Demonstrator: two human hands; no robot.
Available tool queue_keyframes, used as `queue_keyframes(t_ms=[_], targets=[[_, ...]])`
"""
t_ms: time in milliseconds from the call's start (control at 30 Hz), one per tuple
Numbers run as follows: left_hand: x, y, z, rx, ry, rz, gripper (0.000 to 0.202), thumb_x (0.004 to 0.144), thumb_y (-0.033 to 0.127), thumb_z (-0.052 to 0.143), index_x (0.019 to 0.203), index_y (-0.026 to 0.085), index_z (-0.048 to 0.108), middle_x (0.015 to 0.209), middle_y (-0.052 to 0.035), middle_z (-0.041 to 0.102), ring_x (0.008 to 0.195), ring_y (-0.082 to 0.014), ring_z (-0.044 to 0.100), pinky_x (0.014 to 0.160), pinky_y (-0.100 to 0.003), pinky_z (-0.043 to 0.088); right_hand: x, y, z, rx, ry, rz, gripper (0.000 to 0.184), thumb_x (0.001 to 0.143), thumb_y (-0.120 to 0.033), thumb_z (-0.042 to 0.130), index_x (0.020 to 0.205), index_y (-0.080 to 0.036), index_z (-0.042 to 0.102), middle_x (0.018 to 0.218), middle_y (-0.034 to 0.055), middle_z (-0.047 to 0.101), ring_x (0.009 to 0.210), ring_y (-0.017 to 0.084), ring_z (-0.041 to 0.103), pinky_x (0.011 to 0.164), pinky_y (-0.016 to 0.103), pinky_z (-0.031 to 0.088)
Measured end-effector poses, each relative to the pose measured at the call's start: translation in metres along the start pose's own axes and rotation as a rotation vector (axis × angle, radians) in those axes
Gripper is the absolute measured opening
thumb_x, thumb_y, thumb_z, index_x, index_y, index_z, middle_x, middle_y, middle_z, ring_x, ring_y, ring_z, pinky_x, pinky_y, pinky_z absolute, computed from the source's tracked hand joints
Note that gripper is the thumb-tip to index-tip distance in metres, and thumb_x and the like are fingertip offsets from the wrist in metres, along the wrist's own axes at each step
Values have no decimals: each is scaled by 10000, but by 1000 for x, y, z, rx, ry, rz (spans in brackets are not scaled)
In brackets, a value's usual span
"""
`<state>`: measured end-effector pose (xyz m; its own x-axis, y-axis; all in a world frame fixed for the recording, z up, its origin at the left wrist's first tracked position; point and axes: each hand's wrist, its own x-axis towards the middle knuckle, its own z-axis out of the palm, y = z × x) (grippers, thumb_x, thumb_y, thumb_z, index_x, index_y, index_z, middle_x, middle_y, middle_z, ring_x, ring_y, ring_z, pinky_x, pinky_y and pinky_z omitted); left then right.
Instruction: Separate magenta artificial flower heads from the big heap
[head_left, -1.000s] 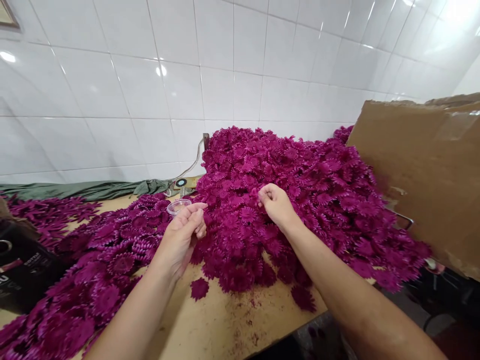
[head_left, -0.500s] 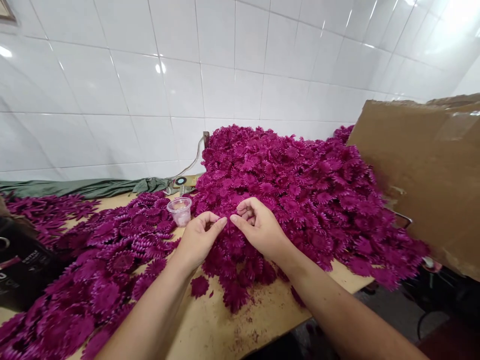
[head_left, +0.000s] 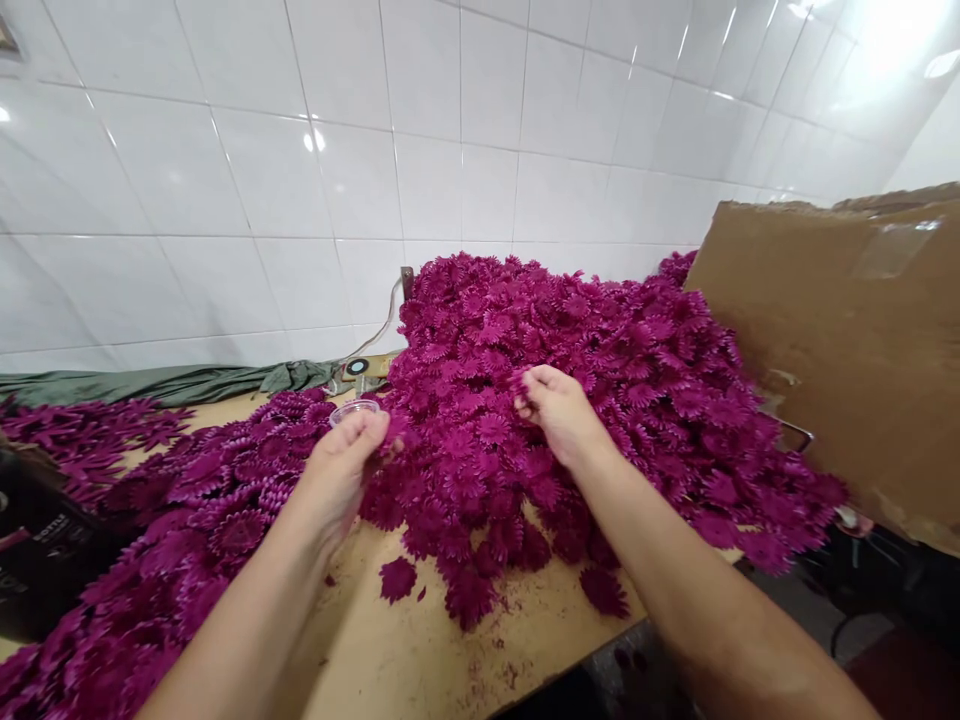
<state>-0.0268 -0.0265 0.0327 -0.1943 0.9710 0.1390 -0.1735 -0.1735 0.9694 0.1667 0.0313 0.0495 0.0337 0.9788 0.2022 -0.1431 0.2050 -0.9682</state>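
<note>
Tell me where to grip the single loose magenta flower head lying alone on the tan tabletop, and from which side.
Pinch the single magenta flower head at its frilled rim, coming from above on the near side. It lies flat on the tan tabletop, apart from the big magenta flower heap, so probably only its thin edge offers a hold, and that side looks unobstructed.

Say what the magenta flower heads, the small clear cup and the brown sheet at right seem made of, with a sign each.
The magenta flower heads: probably fabric, matt; identical crisp serrated petals. The small clear cup: likely thin plastic, glossy; see-through with a bright rim. The brown sheet: cardboard, matt; ragged edge, shiny tape strip.
</note>
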Motion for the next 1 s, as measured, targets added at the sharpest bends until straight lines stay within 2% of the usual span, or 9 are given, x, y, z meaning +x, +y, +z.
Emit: queue_keyframes(t_ms=[67,133,200,267,333,467,600,800,1000], targets=[[4,2,-6,56,30,7,382,498,455,746,587,170,507,538,53,502,517,-90,431,529,-209,341,0,-4,-10,14,-24,46,194,704,-204,592,564,-173,461,444,-75,485,419,50,452,462,179,355],[12,0,-4,178,38,68,308,520,383,740,647,169,558,586,40,530,552,-105,461,569,-227,368,-6,-4,-12,26,-139,122,199,687,-221,633,572,-167,479,472,-55,529,441,56,496,483,184,397],[21,-4,6,299,90,192,258,530,274,721,737,171,605,708,6,582,679,-146,526,678,-264,404,-14,-1,-7,72,-241,200,198,667,-227,669,600,-164,494,539,-40,576,493,63,547,526,196,441],[28,-8,19,422,138,320,244,558,201,673,796,173,632,852,-40,609,849,-195,547,807,-310,395,-20,2,0,140,-285,244,226,644,-243,698,622,-166,487,624,-26,615,558,76,591,581,220,474],[29,-9,29,523,92,387,187,609,175,614,792,173,652,895,-61,625,923,-217,545,880,-333,366,-23,5,3,203,-309,270,280,602,-269,734,637,-170,474,684,-14,640,616,98,622,623,248,489],[13,-6,38,497,-144,243,139,689,231,560,753,175,670,802,-46,674,808,-204,590,823,-321,404,-21,10,2,236,-309,256,375,484,-263,790,639,-177,461,562,-62,592,532,76,572,559,211,442],[-1,-4,43,375,-236,119,233,660,359,633,790,170,672,817,-43,684,773,-183,588,761,-288,423,-22,19,2,181,-213,164,386,427,-191,789,683,-170,501,547,-89,540,510,48,495,548,193,382],[1,-11,52,238,-226,1,359,568,390,715,831,156,646,767,-26,652,749,-153,567,732,-267,417,-27,20,4,121,-244,92,336,446,-174,741,696,-168,516,592,-67,556,572,68,501,624,228,384],[1,-15,55,321,-262,49,260,621,385,662,736,153,635,682,-1,621,661,-136,539,676,-258,405,-29,15,-3,96,-300,83,303,464,-186,725,681,-176,514,612,-58,568,581,75,507,617,235,388]])
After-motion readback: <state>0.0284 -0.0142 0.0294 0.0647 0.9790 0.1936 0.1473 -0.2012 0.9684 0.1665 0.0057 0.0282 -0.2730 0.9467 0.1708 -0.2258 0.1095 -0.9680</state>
